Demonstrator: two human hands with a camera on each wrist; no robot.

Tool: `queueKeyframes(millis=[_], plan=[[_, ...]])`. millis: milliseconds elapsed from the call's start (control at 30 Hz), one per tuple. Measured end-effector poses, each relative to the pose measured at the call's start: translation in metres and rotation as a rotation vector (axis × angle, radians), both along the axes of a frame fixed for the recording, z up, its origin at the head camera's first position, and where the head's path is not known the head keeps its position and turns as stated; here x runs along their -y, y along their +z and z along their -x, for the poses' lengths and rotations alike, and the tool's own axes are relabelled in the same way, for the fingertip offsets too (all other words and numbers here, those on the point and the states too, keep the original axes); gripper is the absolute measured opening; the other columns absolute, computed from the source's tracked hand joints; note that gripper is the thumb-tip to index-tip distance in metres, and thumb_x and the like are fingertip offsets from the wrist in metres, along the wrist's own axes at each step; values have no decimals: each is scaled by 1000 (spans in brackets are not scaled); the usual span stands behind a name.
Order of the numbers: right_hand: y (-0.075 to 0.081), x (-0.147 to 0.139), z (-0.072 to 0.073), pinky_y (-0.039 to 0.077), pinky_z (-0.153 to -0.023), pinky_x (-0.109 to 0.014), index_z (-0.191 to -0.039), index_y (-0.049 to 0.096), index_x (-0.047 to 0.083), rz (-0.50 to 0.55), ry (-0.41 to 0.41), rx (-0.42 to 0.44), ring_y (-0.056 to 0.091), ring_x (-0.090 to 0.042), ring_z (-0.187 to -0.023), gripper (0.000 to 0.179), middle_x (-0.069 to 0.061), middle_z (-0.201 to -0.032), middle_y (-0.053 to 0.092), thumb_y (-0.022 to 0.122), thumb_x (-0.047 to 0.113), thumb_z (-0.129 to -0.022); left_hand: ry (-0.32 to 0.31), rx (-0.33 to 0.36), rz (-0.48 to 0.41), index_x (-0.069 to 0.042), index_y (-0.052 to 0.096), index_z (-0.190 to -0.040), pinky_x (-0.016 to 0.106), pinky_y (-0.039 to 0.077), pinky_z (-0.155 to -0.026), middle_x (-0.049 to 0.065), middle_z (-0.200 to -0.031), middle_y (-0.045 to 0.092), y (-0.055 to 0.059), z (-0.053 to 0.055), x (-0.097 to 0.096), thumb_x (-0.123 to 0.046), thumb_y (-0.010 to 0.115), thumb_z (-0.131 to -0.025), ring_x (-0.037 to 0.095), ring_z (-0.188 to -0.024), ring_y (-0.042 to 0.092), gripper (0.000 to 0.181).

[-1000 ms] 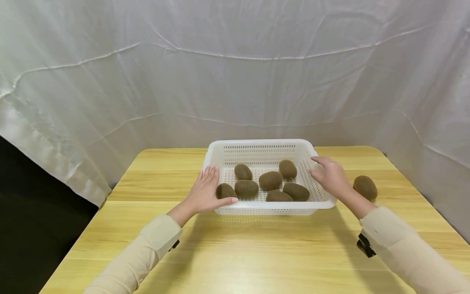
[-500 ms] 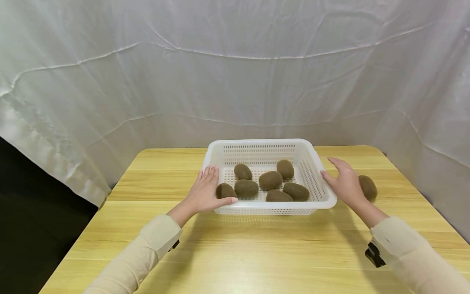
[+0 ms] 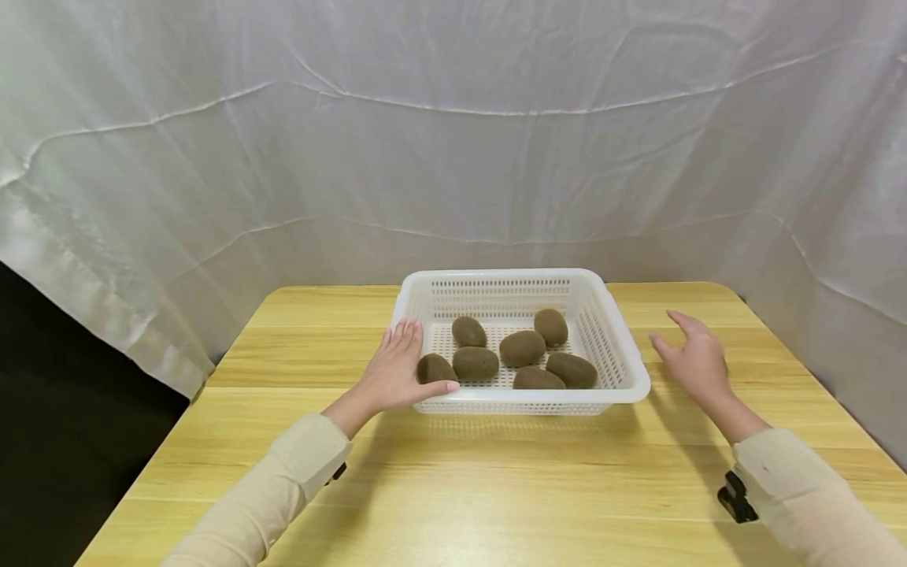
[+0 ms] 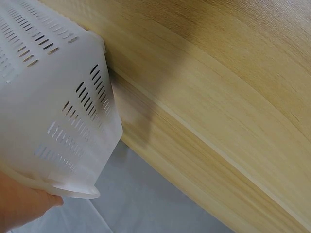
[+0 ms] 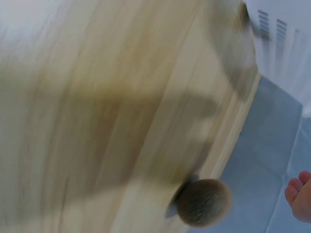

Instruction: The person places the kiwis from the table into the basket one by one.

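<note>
A white perforated plastic basket (image 3: 506, 396) stands on the table with several brown kiwis (image 3: 522, 348) lying loose on its floor. My left hand (image 3: 397, 367) rests on the basket's left rim, fingers extended over the edge and thumb reaching along the front corner. In the left wrist view, part of that hand shows at the rim of the basket's slotted wall (image 4: 80, 121). To the right of the basket, my right hand (image 3: 697, 364) is in the air, thumb and fingers spread apart, holding nothing. One more kiwi (image 5: 204, 203) sits on the table near it, hidden behind the hand in the head view.
The wooden table (image 3: 453, 488) has its far edge just behind the basket. Pale grey curtains (image 3: 453, 173) hang around the back and sides. A dark area (image 3: 64, 425) lies beyond the table's left edge.
My right hand has moved away from the basket's right side, out to the right, and now covers the lone kiwi in the head view. My left hand and the basket have stayed put.
</note>
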State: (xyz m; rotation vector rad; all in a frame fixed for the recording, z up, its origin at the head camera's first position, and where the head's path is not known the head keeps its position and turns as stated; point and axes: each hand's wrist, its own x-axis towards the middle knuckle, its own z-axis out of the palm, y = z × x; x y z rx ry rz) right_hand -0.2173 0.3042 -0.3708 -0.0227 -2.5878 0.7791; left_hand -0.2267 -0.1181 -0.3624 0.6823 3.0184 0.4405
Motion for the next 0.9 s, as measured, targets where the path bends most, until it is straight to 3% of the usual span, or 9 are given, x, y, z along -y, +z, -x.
queueKeyframes(millis=[67,167,333,633,900], plan=[[-2,-5,0,51,-73,-45,-128,45,-12,-8,-6,-19,60,-34,-79,51,-37,-126,47,59,19,-89,0,1,-1,7,9,-145,46,2,-118,23,-154,8,0,0,0,-66,53,-79,35,-144,2,108],[-7,-11,0,48,-62,-39,-125,47,-14,-31,-13,-59,52,-19,-58,51,-38,-117,52,61,16,-87,-3,0,-4,7,9,-145,46,2,-118,24,-154,8,0,0,0,-66,53,-79,35,-144,3,108],[-13,-19,0,41,-84,-60,-127,45,-15,-17,-27,-65,58,-43,-77,52,-38,-112,53,61,15,-88,-6,-3,-1,7,9,-145,46,2,-118,24,-154,8,-1,1,0,-67,53,-79,35,-144,3,108],[-20,-27,-2,35,-92,-64,-129,41,-16,25,-59,2,43,-53,-110,56,-39,-119,47,60,18,-89,-3,4,2,7,8,-145,46,2,-118,23,-154,7,-1,1,0,-66,53,-80,35,-144,2,108],[-27,-38,-3,36,-92,-64,-127,41,-18,12,-105,34,43,-55,-110,56,-41,-122,45,61,14,-87,1,4,2,7,8,-145,46,1,-118,23,-154,7,-1,0,0,-67,53,-79,34,-144,2,109]])
